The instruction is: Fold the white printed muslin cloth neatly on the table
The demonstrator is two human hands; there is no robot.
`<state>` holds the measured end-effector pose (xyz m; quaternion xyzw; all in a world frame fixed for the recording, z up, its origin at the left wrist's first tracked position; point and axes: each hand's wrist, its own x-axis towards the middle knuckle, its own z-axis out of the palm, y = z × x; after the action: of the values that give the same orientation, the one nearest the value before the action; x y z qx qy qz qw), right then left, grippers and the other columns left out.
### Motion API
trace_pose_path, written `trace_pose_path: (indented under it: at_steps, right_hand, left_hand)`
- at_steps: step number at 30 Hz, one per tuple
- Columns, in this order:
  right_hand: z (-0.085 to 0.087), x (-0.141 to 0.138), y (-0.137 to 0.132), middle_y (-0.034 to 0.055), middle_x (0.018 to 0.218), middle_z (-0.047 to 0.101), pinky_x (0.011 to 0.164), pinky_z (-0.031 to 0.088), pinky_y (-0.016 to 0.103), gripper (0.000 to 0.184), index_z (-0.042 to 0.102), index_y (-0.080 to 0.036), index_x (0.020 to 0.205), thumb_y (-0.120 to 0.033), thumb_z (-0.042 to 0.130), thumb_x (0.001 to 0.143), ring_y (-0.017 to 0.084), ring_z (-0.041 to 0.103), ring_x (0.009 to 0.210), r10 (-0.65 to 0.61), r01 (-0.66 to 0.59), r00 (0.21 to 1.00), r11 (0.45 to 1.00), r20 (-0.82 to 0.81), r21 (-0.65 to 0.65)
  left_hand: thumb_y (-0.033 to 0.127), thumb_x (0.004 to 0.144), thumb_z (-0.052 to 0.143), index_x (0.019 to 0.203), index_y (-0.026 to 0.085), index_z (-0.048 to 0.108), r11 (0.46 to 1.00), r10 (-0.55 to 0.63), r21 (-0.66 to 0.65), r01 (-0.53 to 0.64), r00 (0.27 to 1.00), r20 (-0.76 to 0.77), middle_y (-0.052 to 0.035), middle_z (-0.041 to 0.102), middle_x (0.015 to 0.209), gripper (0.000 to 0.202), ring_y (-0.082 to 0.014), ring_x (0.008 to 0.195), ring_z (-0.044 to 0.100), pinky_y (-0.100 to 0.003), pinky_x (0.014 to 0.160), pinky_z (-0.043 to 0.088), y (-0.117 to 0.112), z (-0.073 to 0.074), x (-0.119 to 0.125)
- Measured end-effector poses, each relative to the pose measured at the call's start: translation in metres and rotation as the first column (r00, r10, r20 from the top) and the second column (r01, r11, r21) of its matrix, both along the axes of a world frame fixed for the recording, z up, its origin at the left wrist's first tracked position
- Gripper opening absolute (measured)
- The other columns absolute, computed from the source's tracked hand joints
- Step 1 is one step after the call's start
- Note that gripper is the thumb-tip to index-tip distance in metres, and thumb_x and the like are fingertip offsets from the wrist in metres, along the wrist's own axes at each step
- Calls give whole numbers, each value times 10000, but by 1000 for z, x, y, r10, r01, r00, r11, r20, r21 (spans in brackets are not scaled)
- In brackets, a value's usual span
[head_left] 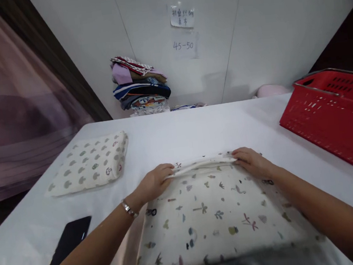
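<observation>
A cream cloth with small coloured prints [214, 213] lies folded on the white table [195, 130] right in front of me. Its far edge is a thick folded fold line. My left hand [153, 184] grips the left end of that far edge, fingers curled over it. My right hand [251, 162] holds the right end of the same edge, fingers pressed down on it. A bracelet sits on my left wrist.
A second folded cloth with a leaf print [91, 163] lies at the left. A black phone [68, 242] rests near the front left. A red plastic basket [336, 114] stands at the right. A stack of folded fabrics [141, 85] sits against the back wall.
</observation>
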<state>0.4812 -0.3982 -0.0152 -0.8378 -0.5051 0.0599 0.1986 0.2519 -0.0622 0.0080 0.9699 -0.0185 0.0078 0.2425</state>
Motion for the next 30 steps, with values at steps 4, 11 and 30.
trace_pose_path:
  at_steps: [4,11,30]
  right_hand:
    - [7,6,-5,64,934,658,774,443,324,312,623,-236,983,-418,385,895,211,578,856,-33,21,989,996,-142,-83]
    - [8,36,27,66,874,669,645,404,290,352,630,-230,903,-528,459,827,211,591,769,-286,225,948,912,-137,-344]
    - [5,38,-10,110,1070,653,821,434,353,598,592,-201,1170,-636,407,805,288,587,981,-380,353,925,884,-30,-308]
  left_hand:
    - [479,870,351,959,236,605,990,60,-110,-91,964,-257,-30,633,855,363,-171,724,565,-274,694,432,6,16,5]
    - [452,749,455,765,185,637,986,167,56,-160,869,-465,-88,671,877,323,-221,742,583,-297,660,402,25,3,64]
    - [591,702,508,873,165,648,962,268,75,-261,863,-429,-115,662,989,480,-251,858,585,-305,703,420,26,6,43]
